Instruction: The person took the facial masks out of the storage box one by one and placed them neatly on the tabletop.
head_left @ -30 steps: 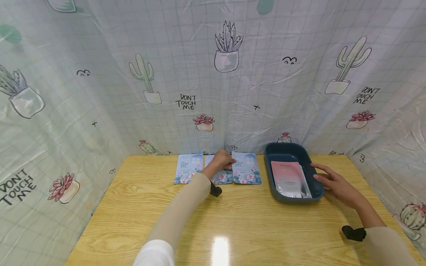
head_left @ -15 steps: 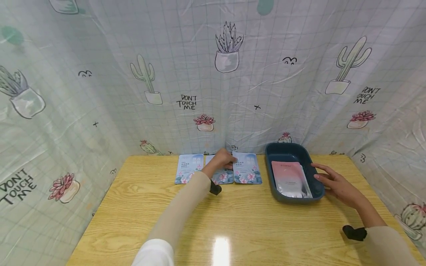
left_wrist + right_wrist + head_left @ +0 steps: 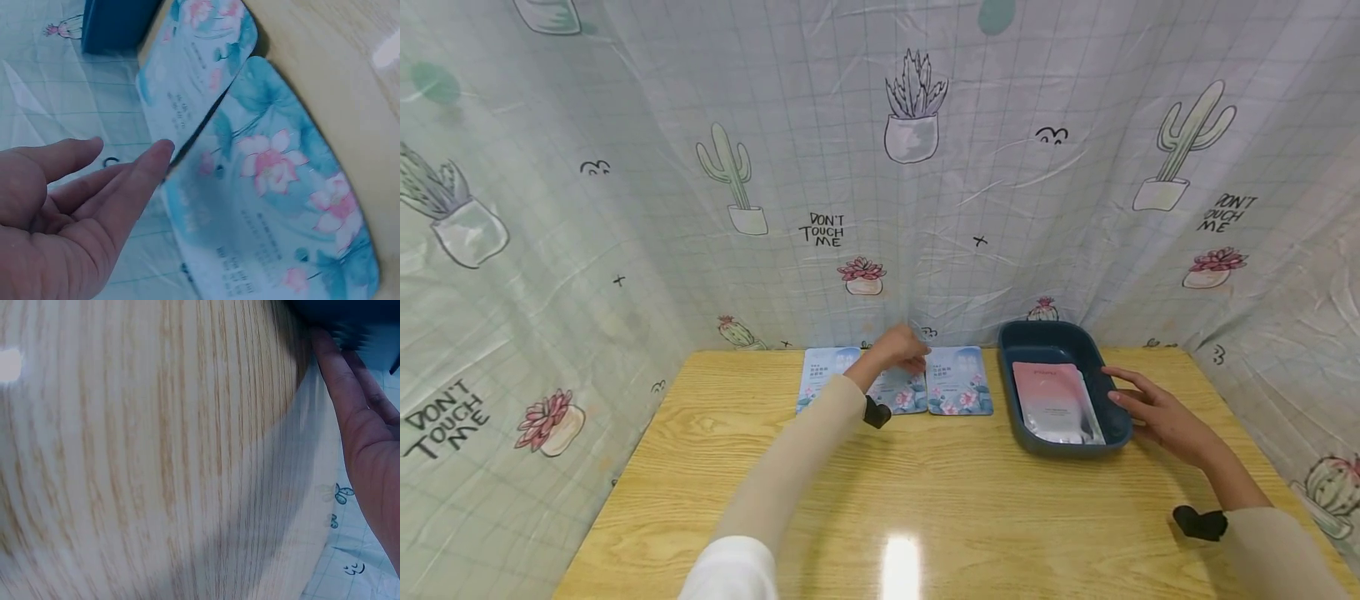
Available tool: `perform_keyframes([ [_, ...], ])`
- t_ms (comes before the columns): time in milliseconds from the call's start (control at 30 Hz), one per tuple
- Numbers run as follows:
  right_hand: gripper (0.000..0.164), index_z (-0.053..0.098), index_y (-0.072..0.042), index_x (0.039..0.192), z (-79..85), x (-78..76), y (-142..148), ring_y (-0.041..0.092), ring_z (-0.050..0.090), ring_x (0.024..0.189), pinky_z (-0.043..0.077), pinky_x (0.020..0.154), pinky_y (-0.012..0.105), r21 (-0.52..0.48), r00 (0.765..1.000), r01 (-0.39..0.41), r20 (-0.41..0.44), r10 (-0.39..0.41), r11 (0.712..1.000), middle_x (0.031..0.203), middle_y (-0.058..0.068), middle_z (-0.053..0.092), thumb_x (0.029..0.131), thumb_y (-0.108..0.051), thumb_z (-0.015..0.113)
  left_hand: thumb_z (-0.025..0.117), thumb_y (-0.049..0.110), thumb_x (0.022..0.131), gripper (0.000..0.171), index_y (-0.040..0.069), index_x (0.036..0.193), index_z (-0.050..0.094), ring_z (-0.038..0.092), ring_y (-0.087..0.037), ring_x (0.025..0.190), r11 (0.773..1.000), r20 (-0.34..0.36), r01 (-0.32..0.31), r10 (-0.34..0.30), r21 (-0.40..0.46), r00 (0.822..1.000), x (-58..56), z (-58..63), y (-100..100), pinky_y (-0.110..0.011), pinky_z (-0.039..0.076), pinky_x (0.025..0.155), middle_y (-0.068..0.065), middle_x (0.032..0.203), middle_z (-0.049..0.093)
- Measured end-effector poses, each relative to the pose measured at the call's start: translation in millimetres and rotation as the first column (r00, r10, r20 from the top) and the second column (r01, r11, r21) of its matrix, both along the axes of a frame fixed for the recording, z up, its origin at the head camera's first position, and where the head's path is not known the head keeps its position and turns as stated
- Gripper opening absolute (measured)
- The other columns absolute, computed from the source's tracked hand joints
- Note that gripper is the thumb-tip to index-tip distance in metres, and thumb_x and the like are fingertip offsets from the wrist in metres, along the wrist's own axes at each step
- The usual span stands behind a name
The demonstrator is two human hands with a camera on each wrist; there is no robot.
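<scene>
Three pale blue sheet mask packets with pink lotus prints lie flat in a row by the curtain: the left packet (image 3: 822, 377), the middle packet (image 3: 904, 398) and the right packet (image 3: 959, 382). My left hand (image 3: 898, 347) hovers over the back of the middle one, beside the right one. In the left wrist view its fingers (image 3: 134, 187) are extended, the thumb apart, with nothing pinched. My right hand (image 3: 1167, 423) touches the right side of a dark blue plastic bin (image 3: 1063, 450) with relaxed, nearly straight fingers. Inside that bin lies a pink and silver packet (image 3: 1051, 400).
A wooden table (image 3: 970, 500) carries everything. A curtain (image 3: 820, 175) printed with cacti hangs right behind the packets and the bin, and on both sides. Dark straps circle both wrists.
My left hand has let go of the right packet's edge and lifted slightly back and left. That packet now lies flat, a little lower. The right hand and bin have not moved.
</scene>
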State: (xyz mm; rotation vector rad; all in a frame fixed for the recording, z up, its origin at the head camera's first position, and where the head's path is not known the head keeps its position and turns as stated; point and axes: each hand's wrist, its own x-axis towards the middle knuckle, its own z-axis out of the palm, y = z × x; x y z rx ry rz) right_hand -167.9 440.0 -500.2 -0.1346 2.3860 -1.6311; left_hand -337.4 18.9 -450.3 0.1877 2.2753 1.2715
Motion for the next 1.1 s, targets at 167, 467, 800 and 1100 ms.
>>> perform_keyframes([
  [167,0.059,0.017,-0.018,0.164,4.5,-1.3,0,-0.008,0.057,0.111,0.058,0.091,0.035,-0.014,1.000,-0.006,0.003,0.006,1.000,0.158,0.039,0.019,0.112,-0.032,0.042,0.062,0.006,0.102,0.026,-0.016,0.115,0.066,0.071,-0.039,0.101,0.998,-0.045,0.059,-0.059,0.004,0.997,3.6,17.7,7,-0.045,0.058,0.089,-0.029,0.110,0.070],
  [467,0.060,0.016,-0.017,0.164,5.3,-2.2,0,-0.010,0.055,0.110,0.058,0.091,0.032,-0.015,1.000,-0.014,0.004,0.014,1.000,0.159,0.039,0.017,0.112,-0.031,0.042,0.060,0.011,0.103,0.030,-0.005,0.128,0.067,0.070,-0.030,0.107,0.958,-0.189,0.286,-0.284,-0.017,0.940,20.0,41.2,50,-0.034,0.060,0.085,-0.018,0.124,0.069],
  [800,0.059,0.016,-0.019,0.164,0.4,-5.7,-2,-0.008,0.056,0.111,0.058,0.090,0.031,-0.032,1.000,-0.019,0.013,0.019,0.999,0.159,0.039,0.016,0.112,-0.031,0.042,0.061,0.013,0.103,0.027,0.001,0.126,0.071,0.069,-0.028,0.106,0.925,-0.305,0.372,-0.376,-0.075,0.875,26.5,52.2,108,-0.022,0.055,0.075,-0.014,0.117,0.072],
  [1100,0.059,0.016,-0.015,0.163,2.1,-4.1,-3,0.000,0.053,0.118,0.057,0.089,0.032,0.011,0.999,-0.036,-0.003,0.036,0.999,0.160,0.036,0.015,0.112,-0.030,0.041,0.072,0.010,0.096,0.027,0.008,0.122,0.075,0.069,-0.018,0.107,0.956,-0.234,0.291,-0.289,-0.024,0.928,25.0,40.3,154,-0.027,0.057,0.087,-0.002,0.118,0.073],
])
